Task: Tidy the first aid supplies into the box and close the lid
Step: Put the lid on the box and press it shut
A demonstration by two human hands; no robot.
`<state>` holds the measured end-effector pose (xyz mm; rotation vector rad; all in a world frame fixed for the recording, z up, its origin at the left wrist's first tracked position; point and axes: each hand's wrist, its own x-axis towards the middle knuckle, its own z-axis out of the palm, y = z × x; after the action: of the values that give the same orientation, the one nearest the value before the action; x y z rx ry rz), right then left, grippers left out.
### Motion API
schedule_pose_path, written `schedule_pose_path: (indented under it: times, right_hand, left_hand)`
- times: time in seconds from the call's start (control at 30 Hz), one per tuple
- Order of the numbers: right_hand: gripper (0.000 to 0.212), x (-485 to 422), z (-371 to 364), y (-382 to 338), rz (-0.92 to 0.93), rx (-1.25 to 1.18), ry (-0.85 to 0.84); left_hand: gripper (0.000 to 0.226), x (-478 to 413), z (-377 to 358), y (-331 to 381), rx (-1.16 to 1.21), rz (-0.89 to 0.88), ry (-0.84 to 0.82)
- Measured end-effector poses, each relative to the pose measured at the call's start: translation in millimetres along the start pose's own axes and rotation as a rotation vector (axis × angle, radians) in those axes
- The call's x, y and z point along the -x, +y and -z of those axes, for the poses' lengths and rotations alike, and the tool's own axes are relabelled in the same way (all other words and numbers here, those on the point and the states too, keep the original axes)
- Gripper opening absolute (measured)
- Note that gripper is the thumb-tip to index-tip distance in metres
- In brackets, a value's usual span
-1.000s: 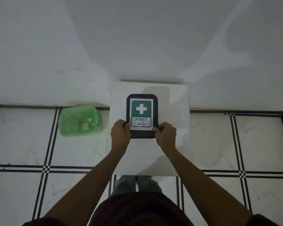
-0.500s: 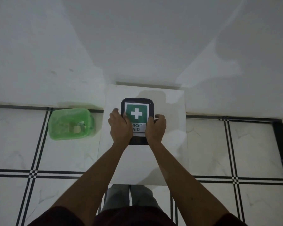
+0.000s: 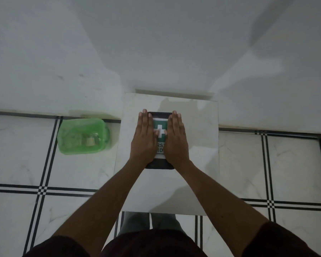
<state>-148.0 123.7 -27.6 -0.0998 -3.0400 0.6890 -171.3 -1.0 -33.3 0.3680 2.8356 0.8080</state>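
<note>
A black first aid box (image 3: 159, 165) is seen lying flat in the middle of a small white worktop (image 3: 196, 145), with its lid shut. A green sign with a white cross (image 3: 160, 129) is shown on the lid, and a few letters can be read below it. The left hand (image 3: 144, 140) is laid flat on the left side of the lid, with the fingers held straight and close together. The right hand (image 3: 176, 140) is laid flat on the right side in the same way. Both hands are spread open and nothing is gripped by them. The thumbs are nearly touching over the cross. A green plastic tub (image 3: 82, 135) is seen on the tiled floor (image 3: 267, 164) to the left of the worktop, well apart from the box, and something small is kept inside it, too blurred to be told
</note>
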Motion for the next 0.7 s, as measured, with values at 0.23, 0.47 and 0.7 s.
schedule_pose_path:
  times: [0.23, 0.47, 0.7]
  right_hand:
    - [0.067, -11, 0, 10, 0.084, 0.131, -0.020]
    - [0.064, -12, 1, 9, 0.076, 0.020, 0.020]
    - [0.065, -12, -4, 13, 0.041, 0.056, -0.083]
  left_hand:
    - [0.069, -3, 1, -2, -0.072, -0.007, -0.052]
    - [0.066, -4, 1, -1, -0.008, -0.003, -0.041]
    - [0.065, -6, 5, -1, -0.023, -0.010, -0.079]
